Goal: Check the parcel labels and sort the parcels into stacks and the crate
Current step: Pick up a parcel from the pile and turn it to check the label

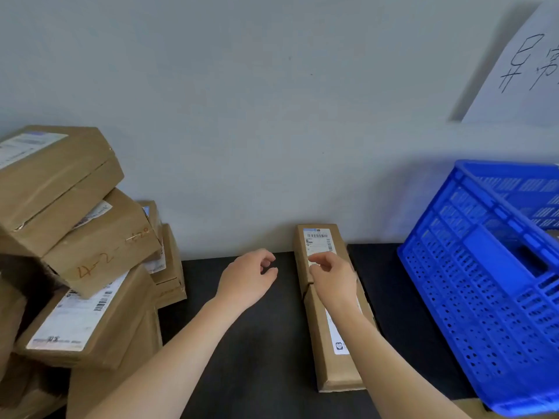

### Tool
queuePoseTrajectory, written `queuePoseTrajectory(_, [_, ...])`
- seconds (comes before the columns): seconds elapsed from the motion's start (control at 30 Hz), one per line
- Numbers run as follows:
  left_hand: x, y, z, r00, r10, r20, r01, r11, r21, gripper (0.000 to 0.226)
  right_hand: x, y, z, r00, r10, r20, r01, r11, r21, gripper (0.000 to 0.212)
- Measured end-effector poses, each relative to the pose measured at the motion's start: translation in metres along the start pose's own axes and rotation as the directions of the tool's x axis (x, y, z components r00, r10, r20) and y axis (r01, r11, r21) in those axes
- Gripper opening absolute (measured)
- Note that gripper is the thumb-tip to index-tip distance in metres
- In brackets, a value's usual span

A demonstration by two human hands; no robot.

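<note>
A long narrow brown parcel [320,334] lies on the black table [257,358], its far end against the wall, a white label running along its top. My right hand [332,279] hovers over its upper half with loosely curled fingers and holds nothing. My left hand [249,276] hangs above the table just left of the parcel, fingers relaxed and empty. A blue plastic crate [490,285] stands at the right. A leaning pile of brown parcels [84,243] fills the left side.
A grey wall [242,101] closes off the back of the table. A white paper sign [526,71] with handwritten characters hangs on it at the upper right. More parcels [168,267] stand upright behind the pile, against the wall.
</note>
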State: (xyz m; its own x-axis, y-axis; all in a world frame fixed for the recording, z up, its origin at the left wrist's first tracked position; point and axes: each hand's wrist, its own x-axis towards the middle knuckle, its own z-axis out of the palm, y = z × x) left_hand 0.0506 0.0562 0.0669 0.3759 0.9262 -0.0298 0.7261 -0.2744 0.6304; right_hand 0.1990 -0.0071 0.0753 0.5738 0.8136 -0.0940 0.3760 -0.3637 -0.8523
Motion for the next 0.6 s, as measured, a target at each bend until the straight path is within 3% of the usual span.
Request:
queuePoseTrajectory(0.3, [-0.018, -0.025, -0.077, 0.966, 0.039, -0.255, -0.002, 0.99, 0.144, 0.029, 0.0, -0.063, 0.045, 0.953, -0.233, 0.196, 0.226, 0.972, 0.057, 0.024])
queuePoseTrajectory(0.6, [-0.041, -0.027, -0.141, 0.866, 0.086, -0.493, 0.023, 0.977, 0.21, 0.024, -0.011, -0.133, 0.09, 0.87, -0.369, 0.328, 0.334, 0.929, 0.159, 0.023])
